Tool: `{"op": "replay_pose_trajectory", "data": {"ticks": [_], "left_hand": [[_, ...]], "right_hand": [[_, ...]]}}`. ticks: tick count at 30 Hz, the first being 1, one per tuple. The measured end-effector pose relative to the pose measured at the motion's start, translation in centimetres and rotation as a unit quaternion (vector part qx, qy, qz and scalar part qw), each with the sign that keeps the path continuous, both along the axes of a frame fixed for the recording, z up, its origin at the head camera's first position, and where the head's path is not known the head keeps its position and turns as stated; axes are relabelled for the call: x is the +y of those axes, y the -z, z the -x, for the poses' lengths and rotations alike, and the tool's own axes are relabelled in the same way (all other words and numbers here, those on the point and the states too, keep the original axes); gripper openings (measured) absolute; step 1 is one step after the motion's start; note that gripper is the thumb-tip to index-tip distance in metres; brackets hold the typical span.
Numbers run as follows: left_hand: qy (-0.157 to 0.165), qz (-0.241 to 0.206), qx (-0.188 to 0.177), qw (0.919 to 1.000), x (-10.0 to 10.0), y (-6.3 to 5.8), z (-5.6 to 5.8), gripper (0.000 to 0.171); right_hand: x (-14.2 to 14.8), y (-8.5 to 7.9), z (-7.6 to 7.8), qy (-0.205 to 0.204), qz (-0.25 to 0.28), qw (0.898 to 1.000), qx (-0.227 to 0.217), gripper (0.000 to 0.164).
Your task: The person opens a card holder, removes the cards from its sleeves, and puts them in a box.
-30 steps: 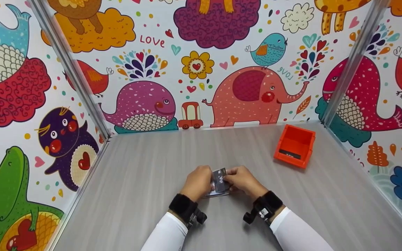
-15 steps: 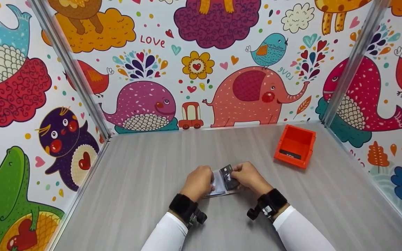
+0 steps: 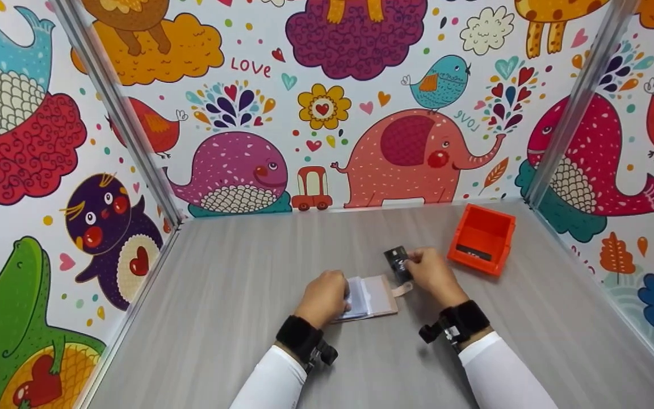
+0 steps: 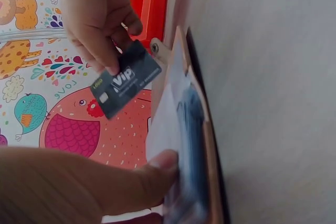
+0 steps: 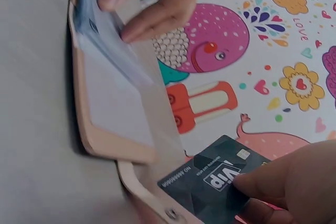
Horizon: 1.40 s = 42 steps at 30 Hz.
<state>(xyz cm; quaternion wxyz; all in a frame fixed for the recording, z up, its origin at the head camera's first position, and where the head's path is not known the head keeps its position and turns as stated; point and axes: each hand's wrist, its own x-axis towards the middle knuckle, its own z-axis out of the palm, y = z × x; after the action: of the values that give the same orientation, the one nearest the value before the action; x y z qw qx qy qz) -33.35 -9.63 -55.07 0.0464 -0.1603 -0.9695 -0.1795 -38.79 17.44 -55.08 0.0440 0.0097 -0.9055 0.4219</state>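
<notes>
A black card (image 3: 397, 263) printed "Vip" is pinched between the thumb and fingers of my right hand (image 3: 432, 274), raised off the table. It is apart from the card holder (image 3: 382, 294), which lies spread on the table, pinkish-tan at the edge with clear plastic sleeves (image 5: 113, 51) inside. My left hand (image 3: 322, 296) grips the holder's left part, thumb on the sleeves, as the left wrist view shows. From the holder's right edge sticks out a strap (image 5: 142, 190) with a metal snap. My left palm hides the holder's left end in the head view.
Back right on the grey table (image 3: 236, 267) stands an orange bin (image 3: 483, 236) with a black card (image 3: 473, 252) in it. Patterned wall panels (image 3: 315, 68) enclose the table at the back and both sides.
My right hand has drawn the black card out of the holder, to the right and away from me, baring the sleeves and strap. The left hand has stayed at the holder.
</notes>
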Motion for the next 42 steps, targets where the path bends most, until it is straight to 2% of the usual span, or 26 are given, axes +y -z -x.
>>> {"op": "replay_pose_trajectory", "data": {"ticks": [8,14,18,21,29,35,42], "left_hand": [[0.005,0.003,-0.002,1.0,0.0,0.0,0.0,0.025],[0.008,0.004,0.002,1.0,-0.1,-0.1,0.0,0.024],[0.008,0.003,0.0,1.0,-0.1,-0.1,-0.1,0.024],[0.005,0.0,-0.001,1.0,0.0,-0.1,-0.2,0.025],[0.003,0.005,0.013,0.9999,0.0,0.1,0.0,0.031],[0.002,0.01,0.013,0.9999,0.0,0.1,0.0,0.03],[-0.002,0.0,0.005,1.0,0.0,0.1,0.0,0.029]], "right_hand": [[4.1,-1.8,0.4,0.069,-0.027,0.996,0.047,0.028],[7.0,-2.8,0.5,0.131,-0.047,0.988,0.073,0.029],[8.7,-3.1,0.5,0.154,-0.075,0.98,0.105,0.027],[9.8,-3.0,0.5,0.162,-0.098,0.975,0.115,0.028],[11.9,-1.9,0.8,0.179,-0.148,0.968,0.098,0.029],[12.3,-0.8,1.1,0.17,-0.17,0.966,0.095,0.026],[12.0,0.3,1.2,0.149,-0.184,0.969,0.078,0.031]]}}
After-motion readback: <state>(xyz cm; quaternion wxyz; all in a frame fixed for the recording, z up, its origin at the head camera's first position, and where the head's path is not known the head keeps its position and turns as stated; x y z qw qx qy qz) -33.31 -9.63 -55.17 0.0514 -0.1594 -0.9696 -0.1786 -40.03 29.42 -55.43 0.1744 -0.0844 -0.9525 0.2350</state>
